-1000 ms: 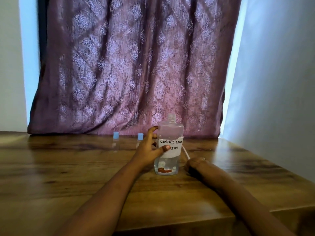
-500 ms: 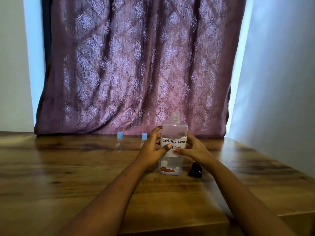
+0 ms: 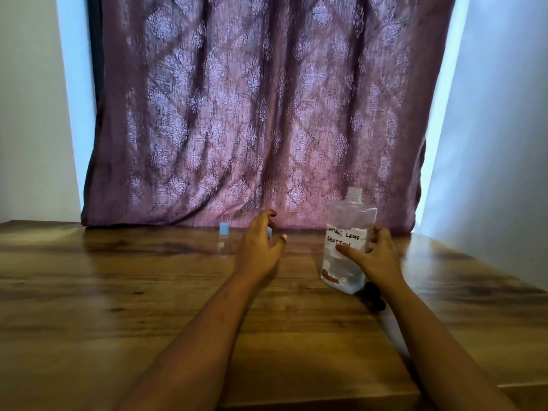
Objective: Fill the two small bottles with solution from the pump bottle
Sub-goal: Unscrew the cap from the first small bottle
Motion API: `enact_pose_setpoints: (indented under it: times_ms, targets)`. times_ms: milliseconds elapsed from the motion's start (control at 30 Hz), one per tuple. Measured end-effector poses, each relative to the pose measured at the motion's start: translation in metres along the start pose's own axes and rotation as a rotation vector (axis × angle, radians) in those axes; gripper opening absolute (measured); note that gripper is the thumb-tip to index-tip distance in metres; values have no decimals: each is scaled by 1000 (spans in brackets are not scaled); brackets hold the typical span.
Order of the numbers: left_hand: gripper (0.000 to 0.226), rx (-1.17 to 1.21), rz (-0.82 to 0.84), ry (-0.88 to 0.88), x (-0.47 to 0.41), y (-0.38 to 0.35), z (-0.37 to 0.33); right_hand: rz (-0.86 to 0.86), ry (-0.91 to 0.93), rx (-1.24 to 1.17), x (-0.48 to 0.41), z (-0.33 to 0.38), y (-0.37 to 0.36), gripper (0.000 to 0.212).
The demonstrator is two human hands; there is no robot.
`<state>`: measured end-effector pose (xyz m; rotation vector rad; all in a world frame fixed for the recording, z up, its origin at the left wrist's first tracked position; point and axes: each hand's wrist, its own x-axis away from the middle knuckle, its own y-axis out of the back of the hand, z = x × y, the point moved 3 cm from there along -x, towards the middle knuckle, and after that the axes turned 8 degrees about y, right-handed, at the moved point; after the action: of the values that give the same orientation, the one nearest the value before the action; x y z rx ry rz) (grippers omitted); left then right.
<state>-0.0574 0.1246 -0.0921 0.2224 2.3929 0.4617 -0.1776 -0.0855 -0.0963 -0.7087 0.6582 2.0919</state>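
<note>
Gripping the pump bottle (image 3: 347, 247) on the wooden table (image 3: 118, 292), right fingers (image 3: 347, 251); left fingers (image 3: 280, 240) spread.

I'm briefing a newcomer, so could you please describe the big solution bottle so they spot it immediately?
Find the purple curtain behind the wooden table. Below its right edge stands the large clear bottle, open-necked, with a handwritten white label, held by the right hand.

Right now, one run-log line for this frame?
left hand: open, reaching toward small bottles | right hand: holding pump bottle upright on table, neck open | pump head: on table | small bottle: capped
</note>
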Motion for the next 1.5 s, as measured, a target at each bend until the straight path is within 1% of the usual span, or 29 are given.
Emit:
enact_pose_setpoints:
  times_ms: [67, 100, 167, 200, 233, 267, 333, 367, 400, 433, 467, 500, 533, 567, 600, 667, 733, 800, 833, 933, 967, 1000, 1067, 1133, 1200, 1267, 1333, 1400, 1500]
  targets:
    - [40, -14, -56, 61, -3, 9, 6, -22, -15, 9, 0, -1, 3, 77]
    - [37, -19, -80, 98, -4, 13, 10, -20, -28, 17, 1, 0, 3, 82]
    - [31, -37, -109, 166, -7, 20, 17, -33, -32, 119, 3, 8, 0, 101]
    - [28, -50, -117, 194, -8, 22, 21, -75, -10, 205, 6, 17, 0, 108]
    - [26, -66, -121, 215, -9, 22, 25, -153, 38, 275, 9, 29, 2, 110]
    - [24, -79, -122, 230, -10, 23, 28, -248, 129, 307, 12, 45, 2, 105]
    - [23, -95, -121, 242, -13, 22, 33, -391, 402, 257, 19, 79, -3, 79]
    - [22, -101, -118, 242, -14, 22, 34, -398, 524, 202, 20, 92, -10, 61]
    - [21, -105, -114, 245, -16, 21, 35, -351, 609, 147, 19, 103, -21, 44]
    - [20, -108, -110, 254, -17, 20, 37, -260, 642, 108, 17, 110, -37, 29]
    - [20, -113, -105, 265, -18, 19, 39, -147, 625, 89, 13, 113, -54, 18]
    - [20, -121, -106, 272, -18, 18, 41, -27, 573, 85, 8, 112, -74, 12]
    - [20, -127, -111, 269, -18, 17, 41, 90, 493, 96, 2, 106, -93, 12]
    - [20, -129, -119, 260, -18, 16, 41, 192, 402, 126, -3, 96, -111, 18]
    - [19, -131, -123, 246, -17, 15, 41, 274, 318, 169, -8, 85, -127, 28]
    - [18, -144, -122, 226, -17, 11, 39, 388, 195, 233, -16, 63, -151, 51]
    - [14, -178, -115, 219, -17, 6, 39, 465, 110, 230, -18, 49, -166, 65]
    - [15, -234, -95, 208, -19, 2, 41, 524, 79, 201, -21, 41, -178, 64]
    - [17, -270, -83, 198, -22, 1, 42, 542, 90, 194, -23, 39, -182, 56]
    - [24, -376, -52, 138, -30, -3, 42, 501, 160, 181, -23, 41, -180, 26]
    - [25, -392, -43, 119, -32, -4, 40, 480, 178, 179, -23, 41, -178, 20]
    - [27, -390, -35, 105, -32, -5, 39, 467, 189, 174, -24, 41, -174, 19]
    - [30, -334, -28, 118, -30, -6, 39, 442, 195, 139, -23, 45, -164, 24]
    - [39, -212, 20, 189, -26, -7, 40, 392, 217, 117, -21, 52, -148, 27]
    - [45, 41, 171, 272, -20, -12, 37, 348, 267, 121, -16, 56, -130, 22]
    - [46, 238, 326, 283, -14, -20, 33, 333, 281, 123, -9, 57, -113, 20]
    - [39, 276, 419, 240, -8, -27, 30, 334, 270, 96, -1, 52, -100, 18]
    - [31, 250, 462, 227, -4, -30, 31, 330, 265, 71, 5, 48, -93, 17]
    - [35, 243, 515, 250, -2, -36, 33, 322, 188, 33, 6, 40, -86, 19]
